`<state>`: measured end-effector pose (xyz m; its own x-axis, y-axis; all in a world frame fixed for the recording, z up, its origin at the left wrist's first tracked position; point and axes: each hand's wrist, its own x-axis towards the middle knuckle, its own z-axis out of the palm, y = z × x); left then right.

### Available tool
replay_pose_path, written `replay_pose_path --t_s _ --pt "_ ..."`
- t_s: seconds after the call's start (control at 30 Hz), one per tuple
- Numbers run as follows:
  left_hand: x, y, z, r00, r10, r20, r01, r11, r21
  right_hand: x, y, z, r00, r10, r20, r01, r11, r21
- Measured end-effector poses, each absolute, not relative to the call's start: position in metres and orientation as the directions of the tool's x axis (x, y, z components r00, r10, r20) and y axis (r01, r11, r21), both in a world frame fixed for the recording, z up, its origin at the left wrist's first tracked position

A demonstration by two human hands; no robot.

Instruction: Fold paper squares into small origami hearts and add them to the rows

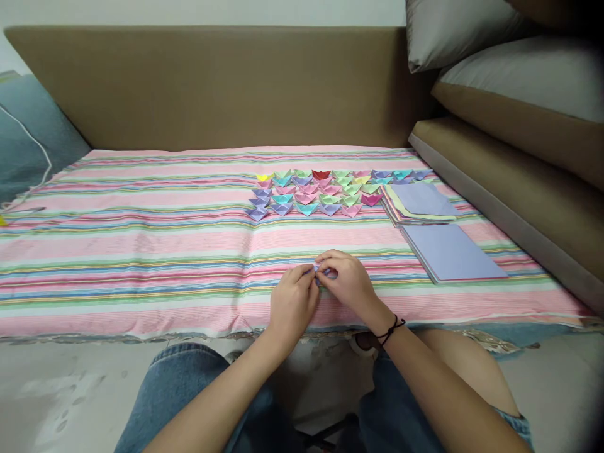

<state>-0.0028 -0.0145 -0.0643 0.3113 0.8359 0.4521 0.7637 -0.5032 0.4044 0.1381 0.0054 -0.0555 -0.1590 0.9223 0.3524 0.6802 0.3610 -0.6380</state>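
Between my fingertips, near the front of the striped cloth, is a small piece of folded lavender paper [317, 268], mostly covered by the fingers. My left hand [293, 296] pinches it from the left, thumb and forefinger pressed together. From the right, my right hand [346, 280] closes its thumb and forefinger on the same paper. Beyond the hands, several folded paper boats [306, 197] stand in rows, in purple, pink, turquoise, green, yellow and red.
A stack of lavender paper sheets [455, 253] lies to the right, with a mixed-colour paper stack [425, 200] behind it. Cushions [519, 176] border the right side. A brown backrest [236, 88] rises behind the striped cloth [117, 251]. A white cable [35, 141] hangs at far left.
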Motion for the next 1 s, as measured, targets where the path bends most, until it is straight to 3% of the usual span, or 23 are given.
replay_pose_path --t_s 0.2,0.47,0.67,0.77,0.83,0.93,1.0 --pt "-0.004 -0.015 -0.065 0.321 0.821 0.472 0.752 -0.524 0.4 0.139 0.008 -0.056 -0.178 0.921 0.346 0.667 0.372 -0.645" --pt "-0.003 -0.015 -0.064 0.32 0.814 0.484 0.728 -0.539 0.424 0.139 0.012 -0.051 -0.293 0.906 0.307 0.717 0.42 -0.557" --pt "-0.008 -0.01 -0.063 0.275 0.86 0.43 0.625 -0.5 0.6 0.135 0.014 -0.051 -0.231 0.91 0.345 0.693 0.403 -0.598" --pt "-0.015 -0.002 -0.056 0.159 0.927 0.341 0.433 -0.376 0.819 0.137 0.015 -0.05 -0.065 0.919 0.388 0.544 0.359 -0.758" --pt "-0.019 0.004 -0.053 0.128 0.966 0.226 0.188 -0.247 0.951 0.138 0.015 -0.049 0.036 0.929 0.368 0.373 0.329 -0.868" --pt "-0.022 0.009 -0.05 0.245 0.968 0.05 -0.144 -0.015 0.989 0.139 0.013 -0.045 0.119 0.946 0.302 0.164 0.282 -0.945" --pt "-0.021 0.011 -0.051 0.318 0.948 -0.011 -0.248 0.094 0.964 0.137 0.011 -0.043 0.147 0.953 0.266 0.094 0.254 -0.963"
